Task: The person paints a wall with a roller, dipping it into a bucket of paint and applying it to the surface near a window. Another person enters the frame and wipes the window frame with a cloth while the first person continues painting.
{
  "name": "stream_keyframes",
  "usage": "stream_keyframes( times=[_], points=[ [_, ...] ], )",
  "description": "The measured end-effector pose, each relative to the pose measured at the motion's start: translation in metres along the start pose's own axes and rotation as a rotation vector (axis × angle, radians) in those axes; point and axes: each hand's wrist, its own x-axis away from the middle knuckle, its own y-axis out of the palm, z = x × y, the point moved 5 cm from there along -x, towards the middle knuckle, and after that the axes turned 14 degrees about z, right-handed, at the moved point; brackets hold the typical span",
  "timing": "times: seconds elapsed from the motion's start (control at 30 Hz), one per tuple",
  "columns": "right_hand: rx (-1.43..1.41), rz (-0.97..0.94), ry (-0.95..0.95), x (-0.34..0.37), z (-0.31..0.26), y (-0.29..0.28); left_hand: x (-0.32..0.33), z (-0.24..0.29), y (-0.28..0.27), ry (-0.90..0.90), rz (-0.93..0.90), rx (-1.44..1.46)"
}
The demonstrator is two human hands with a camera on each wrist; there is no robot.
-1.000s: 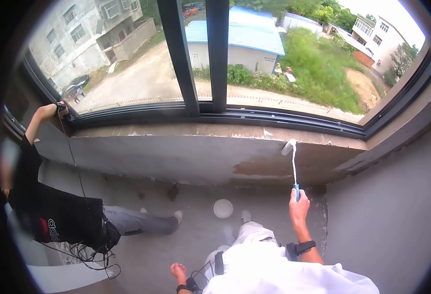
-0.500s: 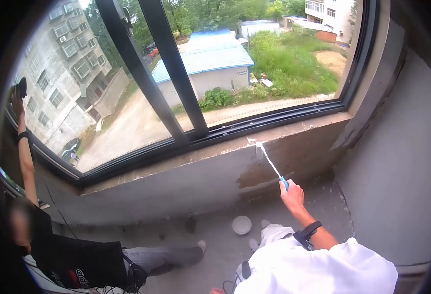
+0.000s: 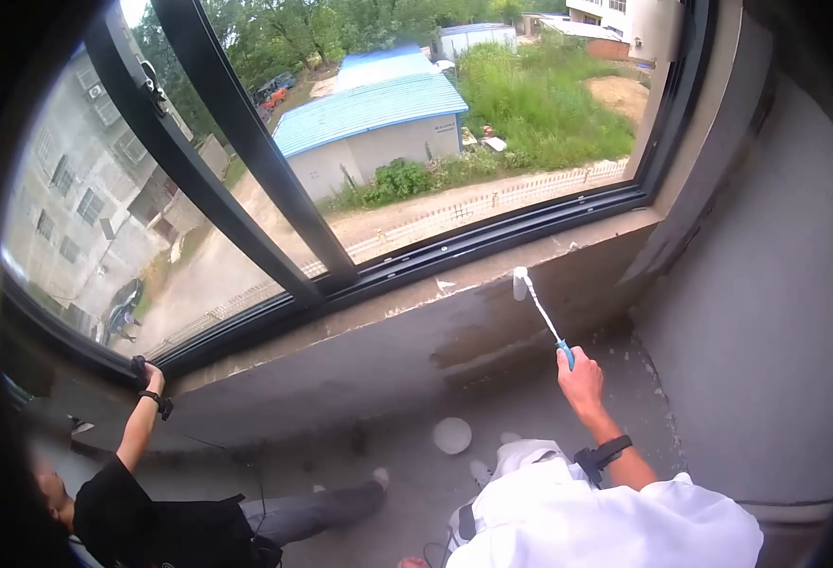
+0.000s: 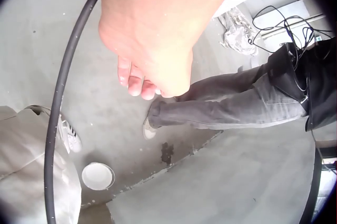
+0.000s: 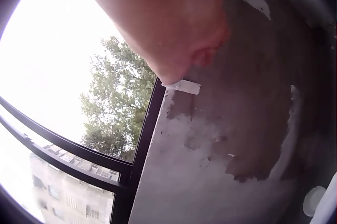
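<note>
My right hand (image 3: 582, 379) grips the blue handle of a small paint roller (image 3: 543, 317) with a white-coated rod. In the head view the roller's white sleeve (image 3: 521, 285) lies against the low wall (image 3: 341, 355), just under the window sill. A damp brown patch (image 3: 478, 346) spreads below and around it, with paler grey wall to its left. The right wrist view shows the white sleeve (image 5: 184, 87) just beyond my hand. My left hand (image 4: 150, 50) hangs low over the floor with its fingers loosely curled, holding nothing.
A white bucket (image 3: 451, 435) stands on the floor near my feet. At the left, another person in a black shirt (image 3: 161, 521) has a hand (image 3: 151, 377) at the dark window frame (image 3: 492, 241). A dark cable (image 4: 58, 98) runs past my left wrist.
The head view has turned to the right. The roller has gone down, then moved right along the wall's top. The other person's hand rose, then came down to the frame's lower corner.
</note>
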Motion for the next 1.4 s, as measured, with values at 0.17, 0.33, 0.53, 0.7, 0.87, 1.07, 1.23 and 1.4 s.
stream_keyframes(
  times=[0.17,0.33,0.53,0.7,0.87,1.07,1.23,1.4],
  points=[
    [-0.051,0.03,0.046,-0.03,0.035,-0.004,0.031,0.006,-0.016,0.103,-0.038,-0.003],
    [-0.044,0.013,-0.006,-0.073,0.068,-0.019,0.077,0.004,-0.015,0.162,0.046,-0.031],
    [-0.074,-0.114,-0.158,-0.07,0.055,-0.003,0.115,-0.007,0.015,0.193,0.039,-0.196],
    [-0.216,-0.263,-0.308,-0.037,0.002,0.045,0.144,0.017,0.036,0.213,-0.027,-0.096],
    [-0.3,-0.33,-0.372,-0.013,-0.028,0.079,0.183,0.04,0.023,0.284,0.041,-0.063],
    [-0.242,-0.205,-0.346,-0.038,0.019,0.057,0.157,-0.006,-0.021,0.186,0.081,-0.118],
    [-0.094,-0.047,-0.232,-0.075,0.084,0.015,0.145,-0.033,-0.031,0.046,0.055,-0.164],
    [-0.037,-0.012,-0.16,-0.107,0.126,-0.003,0.143,-0.006,0.019,0.209,0.031,-0.22]
  ],
)
